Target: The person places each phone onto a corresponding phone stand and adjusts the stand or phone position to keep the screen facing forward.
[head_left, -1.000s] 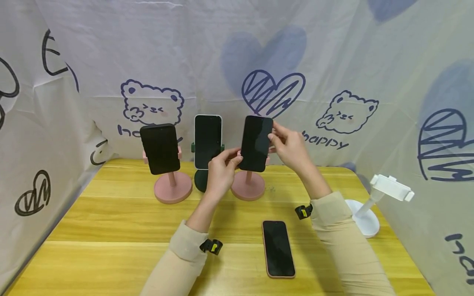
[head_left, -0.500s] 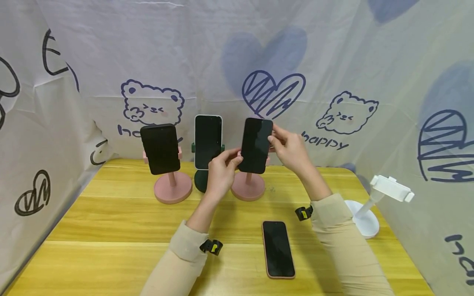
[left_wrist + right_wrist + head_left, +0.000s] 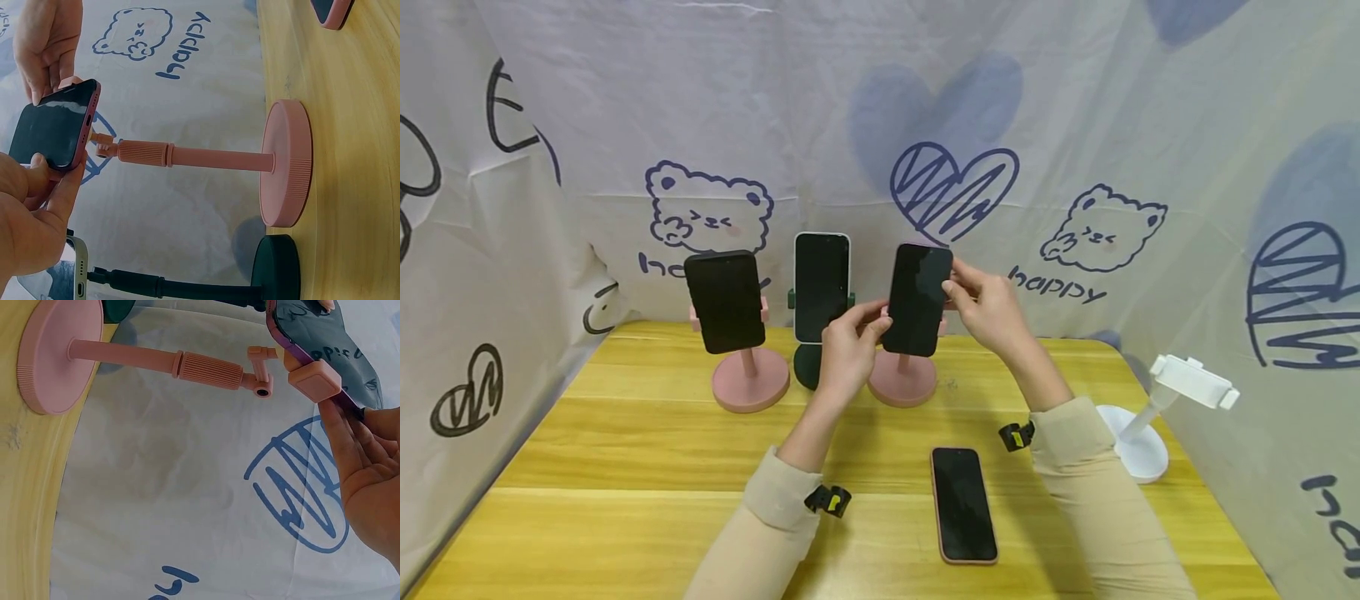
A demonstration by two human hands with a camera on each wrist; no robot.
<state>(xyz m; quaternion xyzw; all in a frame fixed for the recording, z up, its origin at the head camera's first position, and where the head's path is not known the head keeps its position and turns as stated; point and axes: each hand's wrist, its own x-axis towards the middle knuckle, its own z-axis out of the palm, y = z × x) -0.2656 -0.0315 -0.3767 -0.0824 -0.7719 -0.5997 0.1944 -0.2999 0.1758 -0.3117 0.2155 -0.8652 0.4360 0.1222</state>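
Observation:
A black-screened phone point(image 3: 917, 300) in a dark, purplish-edged case sits upright, slightly tilted, in the clamp of a pink phone stand point(image 3: 902, 379). My left hand point(image 3: 850, 346) grips the stand's clamp at the phone's left edge, thumb in front and fingers behind. With thumb and fingers, my right hand point(image 3: 992, 308) pinches the phone's right edge, above the pink clamp arm point(image 3: 315, 380). In the left wrist view, the phone point(image 3: 56, 125) shows its bottom edge over the stand's ribbed stem point(image 3: 147, 153). The back of the clamp is mostly hidden.
To the left, another pink stand point(image 3: 751, 382) and a dark green stand point(image 3: 806, 367) each bear a phone. A pink-cased phone point(image 3: 965, 504) lies flat on the wooden table point(image 3: 647, 467). A white stand point(image 3: 1142, 442) with no phone is at right. Printed cloth point(image 3: 820, 108) hangs behind.
The phone between my hands has slid down a little in the clamp, with my right hand lowering along with it. My left hand has stayed in place.

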